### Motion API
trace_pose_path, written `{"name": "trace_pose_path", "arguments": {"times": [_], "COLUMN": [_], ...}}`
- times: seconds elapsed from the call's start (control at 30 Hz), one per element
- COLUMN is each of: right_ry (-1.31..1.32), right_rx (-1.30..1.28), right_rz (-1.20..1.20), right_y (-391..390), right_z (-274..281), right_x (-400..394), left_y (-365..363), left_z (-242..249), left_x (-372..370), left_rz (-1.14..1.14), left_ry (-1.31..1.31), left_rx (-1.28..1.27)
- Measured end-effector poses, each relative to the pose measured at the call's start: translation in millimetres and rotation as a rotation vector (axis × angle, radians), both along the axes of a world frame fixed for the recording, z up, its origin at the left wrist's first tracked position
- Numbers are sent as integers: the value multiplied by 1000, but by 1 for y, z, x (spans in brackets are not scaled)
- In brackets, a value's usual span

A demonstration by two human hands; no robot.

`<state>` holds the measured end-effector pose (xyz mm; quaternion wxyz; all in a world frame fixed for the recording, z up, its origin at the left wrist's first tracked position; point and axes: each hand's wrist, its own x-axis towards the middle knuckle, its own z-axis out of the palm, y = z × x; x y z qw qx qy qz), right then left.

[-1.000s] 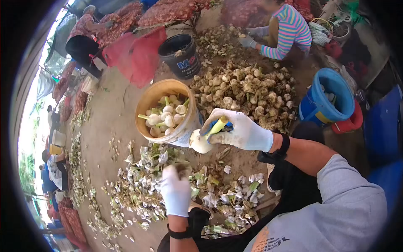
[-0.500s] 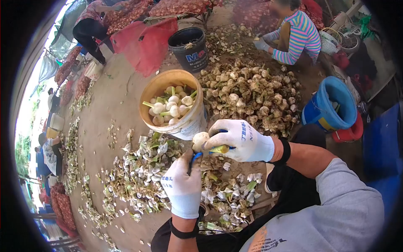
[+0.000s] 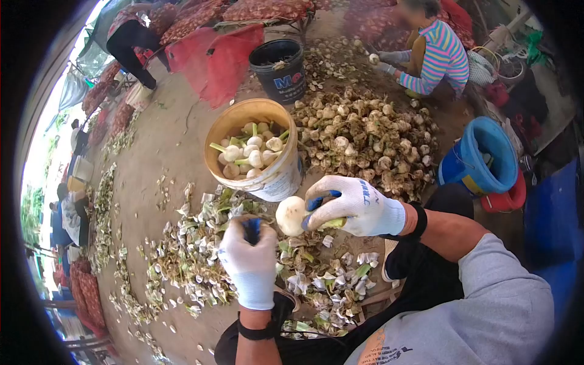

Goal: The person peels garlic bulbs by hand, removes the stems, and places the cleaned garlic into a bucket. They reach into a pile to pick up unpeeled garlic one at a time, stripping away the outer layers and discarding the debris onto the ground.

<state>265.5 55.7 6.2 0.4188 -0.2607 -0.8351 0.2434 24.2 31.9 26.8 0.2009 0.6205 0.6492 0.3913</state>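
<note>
My right hand (image 3: 356, 207), in a white glove, is closed on the green stem of a pale, peeled garlic bulb (image 3: 291, 216). The bulb points left, toward my left hand (image 3: 248, 249). That hand is gloved too, its fingers curled together with blue fingertips, apart from the bulb; what it grips is too hidden to make out. Just beyond both hands stands a yellowish bucket (image 3: 277, 182) with several white bulbs, green stems attached, inside. Behind it and to the right lies a heap of unpeeled garlic (image 3: 365, 137).
Peeled skins (image 3: 201, 243) litter the ground. A black bucket (image 3: 280, 82) stands at the back, a blue bucket (image 3: 465, 155) at the right. A person in a striped top (image 3: 441, 52) crouches beyond the heap. Red net sacks (image 3: 267, 10) lie farther back.
My left hand has moved left, away from the bulb, which it was touching or nearly touching. The bulb now shows a whiter, smoother surface. The crouching person's hands have shifted.
</note>
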Motion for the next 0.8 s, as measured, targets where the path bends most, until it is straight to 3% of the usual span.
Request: {"name": "trace_pose_path", "arguments": {"times": [0.13, 0.23, 0.3, 0.33, 0.37, 0.47, 0.53, 0.63, 0.8], "right_ry": [15, 68, 119, 174, 246, 289, 405, 213, 120], "right_rx": [-45, -128, -263, -377, -442, -513, -636, -482, -306], "right_rz": [39, 58, 9, -44, -52, -74, -58, -77, -88], "right_y": [-2, -1, -1, 0, 2, 9, 11, 8, 3], "right_z": [2, 3, 6, 2, -4, -12, -13, -12, -11], "right_x": [3, 6, 8, 9, 10, 16, 16, 13, 3], "left_y": [5, 4, 3, -2, -3, -7, -12, -12, -13], "left_z": [7, 3, -15, -18, -30, -6, 8, -1, -17], "left_x": [-13, -23, -30, -26, -28, -12, -3, 4, 7], "left_rz": [84, -4, -236, -282, -350, -341, -367, -359, -298], "left_ry": [-92, -38, 330, 319, 276, 78, -217, -215, 56], "left_rx": [-36, -123, -163, -177, -127, -283, -289, -207, -86]}}
